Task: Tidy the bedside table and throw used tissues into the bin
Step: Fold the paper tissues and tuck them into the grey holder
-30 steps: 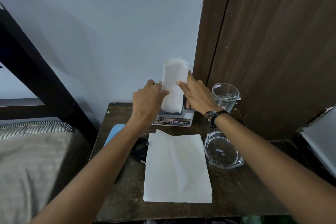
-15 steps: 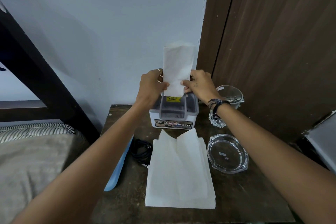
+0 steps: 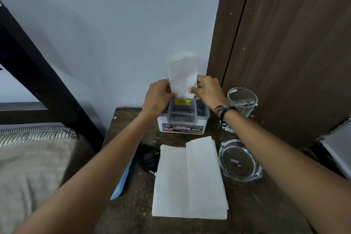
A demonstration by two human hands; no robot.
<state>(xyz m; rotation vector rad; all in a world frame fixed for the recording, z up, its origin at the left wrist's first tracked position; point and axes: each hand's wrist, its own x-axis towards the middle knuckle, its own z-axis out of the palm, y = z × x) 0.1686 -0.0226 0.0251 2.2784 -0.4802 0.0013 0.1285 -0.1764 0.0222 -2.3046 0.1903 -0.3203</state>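
A folded white tissue bundle (image 3: 182, 74) stands upright just above the white and grey tissue holder (image 3: 183, 119) at the back of the dark wooden bedside table (image 3: 247, 205). My left hand (image 3: 158, 94) pinches the bundle's lower left edge. My right hand (image 3: 208, 91) pinches its lower right edge. The bundle's bottom is hidden behind my fingers, level with the holder's yellow price sticker. A flat stack of white tissues (image 3: 190, 182) lies on the table in front of the holder.
A clear glass tumbler (image 3: 242, 101) stands at the back right by the brown door. A glass ashtray (image 3: 239, 160) sits right of the stack. A black cable (image 3: 147, 156) and a blue object (image 3: 121, 186) lie at the left edge, beside the bed.
Both hands lifted the tissue bundle up out of the holder, uncovering the grey insert and yellow sticker. In the last half second the bundle has hardly moved.
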